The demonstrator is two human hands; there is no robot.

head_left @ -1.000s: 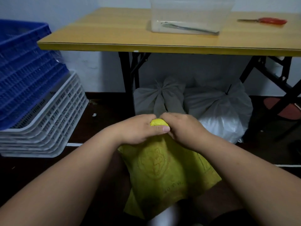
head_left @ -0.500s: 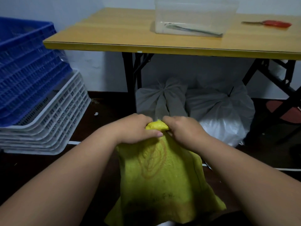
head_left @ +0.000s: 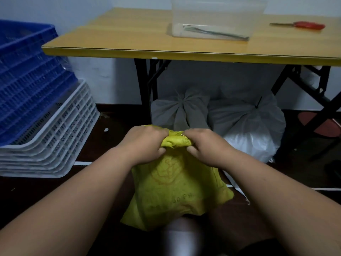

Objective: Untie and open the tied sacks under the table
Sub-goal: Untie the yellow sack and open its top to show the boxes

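A yellow woven sack [head_left: 175,191] stands on the dark floor in front of me, its bunched top [head_left: 176,140] between my hands. My left hand [head_left: 147,143] grips the left side of the bunched top and my right hand [head_left: 206,145] grips the right side, fingers curled round the cloth. Under the wooden table [head_left: 129,50] sit two tied sacks: a grey cloth one [head_left: 179,111] with a gathered neck and a white plastic one [head_left: 252,130] closed with a black tie [head_left: 258,103].
Stacked blue crates [head_left: 27,74] and white crates [head_left: 60,141] stand at the left. On the table are a clear plastic box [head_left: 215,17] with a tool inside and a red-handled tool [head_left: 306,25]. Black folding legs [head_left: 145,87] flank the sacks.
My hands have drawn apart on the yellow sack's top, so more of the bunched mouth shows between them. The sack has shifted and spread slightly on the floor.
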